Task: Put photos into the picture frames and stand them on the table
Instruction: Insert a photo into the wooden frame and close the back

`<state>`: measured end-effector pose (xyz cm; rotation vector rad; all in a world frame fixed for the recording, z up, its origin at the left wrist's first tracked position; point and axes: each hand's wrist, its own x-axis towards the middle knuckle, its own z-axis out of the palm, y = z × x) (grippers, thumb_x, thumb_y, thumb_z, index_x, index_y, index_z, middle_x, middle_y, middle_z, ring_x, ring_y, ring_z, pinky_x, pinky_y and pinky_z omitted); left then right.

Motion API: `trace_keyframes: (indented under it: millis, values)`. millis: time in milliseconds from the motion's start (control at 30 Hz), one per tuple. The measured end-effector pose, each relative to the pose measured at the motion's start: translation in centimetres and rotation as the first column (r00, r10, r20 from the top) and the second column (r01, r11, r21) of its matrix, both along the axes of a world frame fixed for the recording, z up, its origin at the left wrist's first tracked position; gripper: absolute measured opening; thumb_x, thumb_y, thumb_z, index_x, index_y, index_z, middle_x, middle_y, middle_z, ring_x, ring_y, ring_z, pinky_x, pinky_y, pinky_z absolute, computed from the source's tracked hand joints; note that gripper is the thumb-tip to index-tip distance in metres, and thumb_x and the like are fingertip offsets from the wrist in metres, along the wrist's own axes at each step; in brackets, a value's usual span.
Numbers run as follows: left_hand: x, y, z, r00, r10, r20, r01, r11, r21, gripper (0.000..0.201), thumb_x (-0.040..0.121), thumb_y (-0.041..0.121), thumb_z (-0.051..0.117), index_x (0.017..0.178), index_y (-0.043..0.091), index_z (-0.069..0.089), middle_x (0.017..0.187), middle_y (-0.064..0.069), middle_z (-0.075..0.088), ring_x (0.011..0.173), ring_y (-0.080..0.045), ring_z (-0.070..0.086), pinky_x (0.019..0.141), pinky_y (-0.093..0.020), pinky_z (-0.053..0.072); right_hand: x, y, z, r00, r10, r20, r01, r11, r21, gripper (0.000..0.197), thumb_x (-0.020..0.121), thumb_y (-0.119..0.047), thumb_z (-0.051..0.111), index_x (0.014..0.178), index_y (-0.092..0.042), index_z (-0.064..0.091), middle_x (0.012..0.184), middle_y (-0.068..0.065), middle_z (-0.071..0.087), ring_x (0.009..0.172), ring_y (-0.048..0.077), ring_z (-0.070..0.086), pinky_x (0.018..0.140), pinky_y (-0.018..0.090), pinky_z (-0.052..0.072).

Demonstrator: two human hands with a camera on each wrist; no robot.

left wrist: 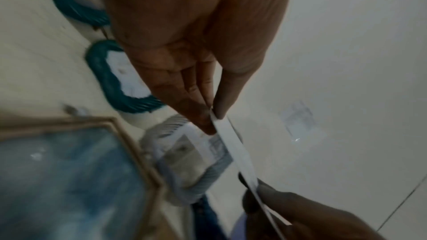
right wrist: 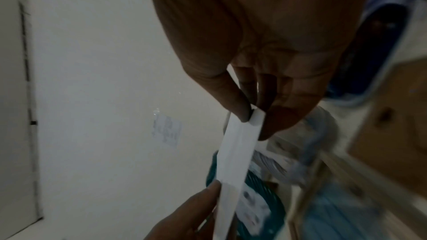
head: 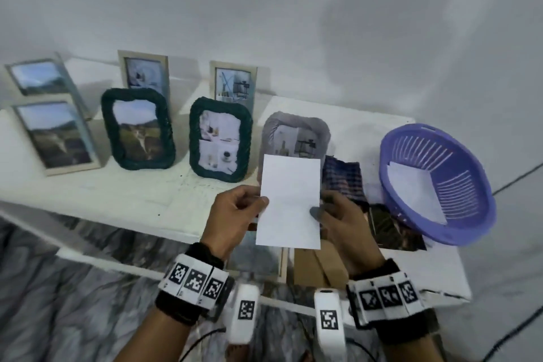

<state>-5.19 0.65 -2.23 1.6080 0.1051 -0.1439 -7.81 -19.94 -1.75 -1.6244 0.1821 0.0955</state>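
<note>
Got both hands on the photo (head: 289, 200), left hand (head: 235, 211) and right hand (head: 342, 214) each pinching a side edge, white back facing me.

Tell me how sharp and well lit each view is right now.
Head view: evenly lit, wide-angle bending, photo readable between left hand and right hand, soft shadow on the wall. Left wrist view: dim, frames smeared. Right wrist view: dark, blurred at lower right.
</note>
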Motion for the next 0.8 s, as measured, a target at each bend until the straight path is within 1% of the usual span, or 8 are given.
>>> trace_keyframes:
  millis: [100, 200, 267, 333, 400, 500, 567, 800]
  values:
    - [-0.6, 3.7, -2.9, 1.0, -0.012, 0.004, 0.011, 0.975, 0.22, 0.007, 0.089, 0.022, 0.069, 0.095, 0.023, 0.073, 0.08, 0.008, 0.073, 0.079, -0.013, 0.069, 0.068, -0.028, 0.057, -1.6, 2.7, -2.7, 0.996, -0.062, -0.061, 0.061, 0.998, -0.005, 0.023, 0.092, 0.004, 0.057, 0.101, -0.016, 0.063, 0.088, -0.003, 0.074, 0.085, 0.015, 0.069, 0.066, 0.027, 0.056]
    - [-0.7, 6.6, -5.0, 0.996, -0.019, 0.084, -0.019, 0.902, 0.432, 0.011, 0.089, 0.028, 0.068, 0.099, 0.026, 0.07, 0.088, 0.015, 0.07, 0.079, 0.001, 0.064, 0.073, -0.02, 0.051, -2.5, 3.7, -4.6, 0.986, -0.08, -0.149, 0.066, 0.993, -0.097, 0.024, 0.093, -0.007, 0.06, 0.112, -0.021, 0.064, 0.092, -0.008, 0.075, 0.089, 0.013, 0.07, 0.079, 0.04, 0.058]
    - [-0.5, 7.8, -6.1, 0.993, -0.077, 0.093, 0.019, 0.861, 0.508, 0.017, 0.089, 0.026, 0.068, 0.106, 0.026, 0.068, 0.091, 0.012, 0.069, 0.079, -0.002, 0.064, 0.076, -0.026, 0.054, -2.7, 4.0, -5.5, 0.986, -0.066, -0.151, 0.032, 0.975, -0.222, 0.026, 0.086, -0.031, 0.062, 0.112, -0.034, 0.063, 0.096, -0.012, 0.074, 0.091, 0.014, 0.07, 0.086, 0.049, 0.055]
    - [-0.2, 8.2, -6.8, 0.987, -0.144, 0.072, 0.082, 0.835, 0.543, 0.024, 0.089, 0.025, 0.067, 0.113, 0.024, 0.067, 0.095, 0.007, 0.067, 0.082, -0.009, 0.064, 0.08, -0.034, 0.055, -2.6, 4.3, -5.7, 0.987, -0.008, -0.159, -0.057, 0.913, -0.403, 0.038, 0.077, -0.048, 0.055, 0.115, -0.043, 0.059, 0.091, -0.015, 0.072, 0.084, 0.011, 0.068, 0.081, 0.048, 0.055]
    - [0.1, 8.2, -7.1, 0.981, -0.182, 0.068, 0.114, 0.824, 0.555, 0.029, 0.089, 0.025, 0.067, 0.117, 0.023, 0.066, 0.098, 0.005, 0.066, 0.085, -0.013, 0.064, 0.083, -0.038, 0.055, -2.3, 5.5, -4.7, 0.988, -0.009, -0.155, -0.082, 0.819, -0.568, 0.037, 0.082, -0.045, 0.054, 0.118, -0.041, 0.059, 0.079, -0.012, 0.069, 0.073, 0.008, 0.063, 0.072, 0.036, 0.054]
    - [0.3, 8.0, -7.4, 0.969, -0.23, 0.086, 0.14, 0.806, 0.575, 0.033, 0.089, 0.026, 0.068, 0.121, 0.022, 0.064, 0.101, 0.004, 0.065, 0.087, -0.013, 0.063, 0.085, -0.037, 0.053, -2.0, 7.0, -3.8, 0.993, -0.045, -0.111, -0.042, 0.731, -0.681, 0.029, 0.092, -0.024, 0.058, 0.12, -0.021, 0.062, 0.08, -0.005, 0.065, 0.064, 0.003, 0.051, 0.057, 0.006, 0.037]
    - [0.5, 8.1, -7.6, 0.965, -0.249, 0.087, 0.153, 0.798, 0.583, 0.035, 0.089, 0.027, 0.068, 0.123, 0.022, 0.063, 0.102, 0.004, 0.065, 0.088, -0.013, 0.062, 0.086, -0.037, 0.053, -1.8, 7.8, -4.3, 0.996, -0.051, -0.073, -0.02, 0.674, -0.738, 0.024, 0.092, -0.021, 0.059, 0.115, -0.012, 0.063, 0.085, 0.003, 0.064, 0.064, 0.007, 0.045, 0.057, 0.002, 0.034]
    - [0.9, 8.4, -7.7, 0.959, -0.273, 0.08, 0.174, 0.785, 0.594, 0.034, 0.089, 0.032, 0.067, 0.123, 0.026, 0.062, 0.1, 0.008, 0.063, 0.085, -0.011, 0.061, 0.082, -0.035, 0.054, -2.2, 9.7, -6.3, 0.994, -0.089, -0.063, -0.006, 0.531, -0.847, 0.046, 0.089, -0.028, 0.061, 0.132, -0.012, 0.055, 0.116, 0.013, 0.048, 0.096, 0.032, 0.054, 0.079, 0.037, 0.048]
